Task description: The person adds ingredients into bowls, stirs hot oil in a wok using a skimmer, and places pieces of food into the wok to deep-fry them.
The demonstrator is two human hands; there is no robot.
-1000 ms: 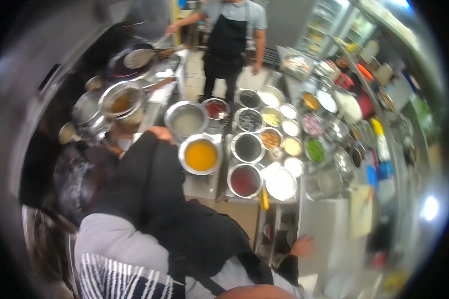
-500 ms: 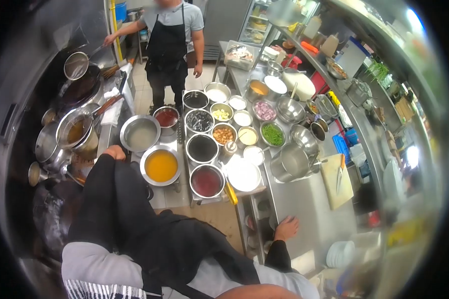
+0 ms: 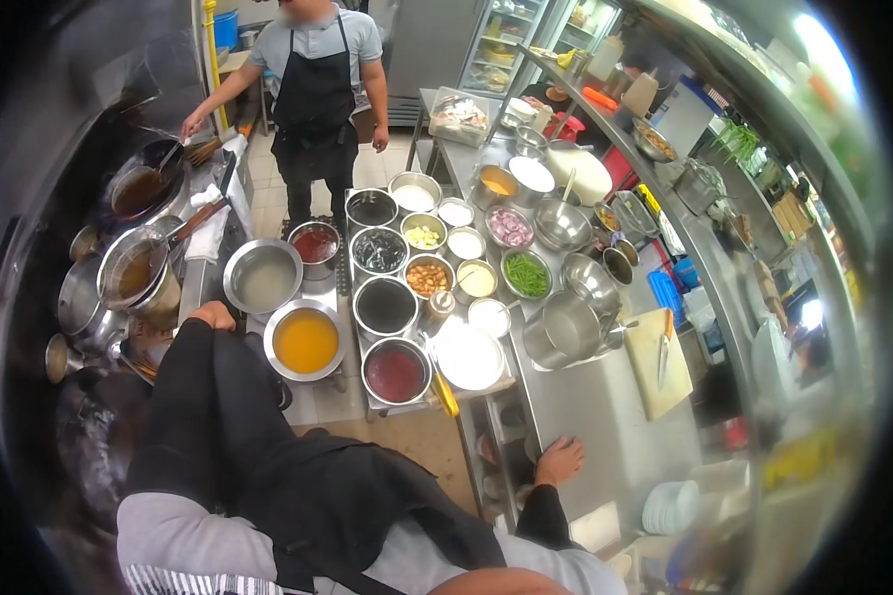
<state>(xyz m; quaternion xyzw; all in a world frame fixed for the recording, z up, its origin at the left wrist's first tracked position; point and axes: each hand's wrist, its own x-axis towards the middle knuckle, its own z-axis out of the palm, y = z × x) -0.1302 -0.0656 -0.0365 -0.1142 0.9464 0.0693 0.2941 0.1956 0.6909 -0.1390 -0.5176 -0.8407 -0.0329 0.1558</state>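
My left hand [image 3: 213,315] rests on the steel counter edge [image 3: 196,288] beside the stove, holding nothing I can see; its fingers show only in part. Near it are a steel bowl of cloudy liquid [image 3: 264,280] and a bowl of orange liquid [image 3: 306,341]. My right hand [image 3: 563,461] lies flat on the steel worktable [image 3: 600,426], fingers spread. Beyond it a knife [image 3: 664,357] lies on a cutting board [image 3: 653,382], next to a large steel pot [image 3: 563,332]. A stack of white plates [image 3: 671,508] stands to its right.
A co-worker in a black apron [image 3: 313,99] stands ahead, one hand [image 3: 191,126] on a handle over the wok [image 3: 141,188]. A strainer [image 3: 134,273] sits on a pot at left. The middle cart carries sauce pots [image 3: 395,371], chopped green vegetables [image 3: 527,273] and sliced onions [image 3: 509,227].
The co-worker has lowered the raised strainer into the wok and leans a little nearer. My view has shifted slightly; both my hands stay on the same surfaces.
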